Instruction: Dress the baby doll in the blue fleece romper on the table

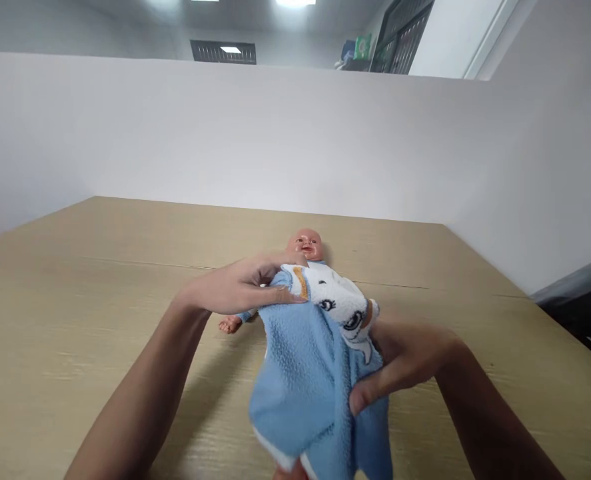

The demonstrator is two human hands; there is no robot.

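Observation:
A baby doll (305, 245) lies on its back on the table, head toward the far side. Over its body is a blue fleece garment (300, 360) with a white animal-face patch (336, 297) near the top. My left hand (248, 283) grips the garment's upper left part, thumb on the front and fingers behind it. Lower on the right side, my right hand (400, 357) pinches a fold, its other fingers hidden behind the cloth. One doll hand (230, 324) shows below my left wrist. At the bottom edge, part of a doll leg (291, 472) pokes out.
The wooden table (100, 280) has seams running across it. A white partition wall (255, 140) rises behind its far edge and along the right. Beyond the wall, a green package (362, 47) sits at the back. A dark object (585, 307) stands past the table's right edge.

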